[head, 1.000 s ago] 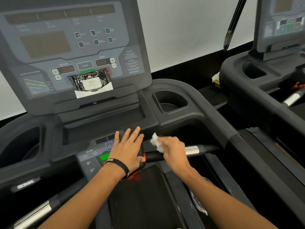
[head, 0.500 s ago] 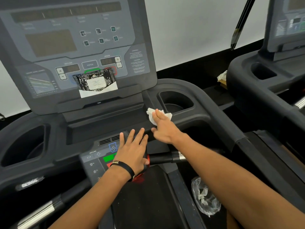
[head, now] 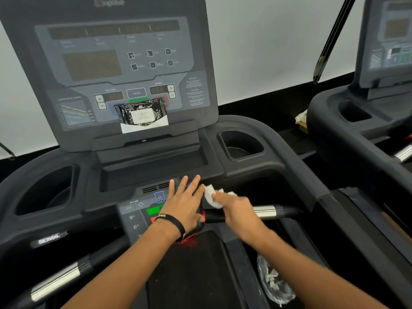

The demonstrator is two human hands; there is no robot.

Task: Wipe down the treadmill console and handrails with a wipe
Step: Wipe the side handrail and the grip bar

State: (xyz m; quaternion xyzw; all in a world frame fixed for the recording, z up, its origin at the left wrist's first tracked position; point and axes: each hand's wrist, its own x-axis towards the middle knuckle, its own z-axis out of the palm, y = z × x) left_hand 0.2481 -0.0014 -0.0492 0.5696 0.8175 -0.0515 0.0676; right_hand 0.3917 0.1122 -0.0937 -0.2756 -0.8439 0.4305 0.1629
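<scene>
The treadmill console (head: pixel 124 63) stands upright ahead, with a black pack of wipes (head: pixel 142 114) leaning on its ledge. My right hand (head: pixel 238 210) holds a crumpled white wipe (head: pixel 213 196) against the dark console base, just above the right handrail (head: pixel 265 211) with its silver sensor band. My left hand (head: pixel 186 204) lies flat with straight fingers on the lower control panel (head: pixel 138 212), covering its right side. The wipe sits right beside my left fingertips. The left handrail (head: pixel 58 282) runs out at the lower left.
Cup holders sit at left (head: pixel 44 192) and right (head: pixel 240 146) of the console. A crumpled clear plastic bag (head: pixel 272 279) lies on the right side rail beside the belt (head: pixel 191 275). A second treadmill (head: pixel 367 112) stands to the right.
My right hand carried the wipe from the handrail up to the ledge by the right cup holder, then back down toward the handrail. My left hand stayed flat on the control panel.
</scene>
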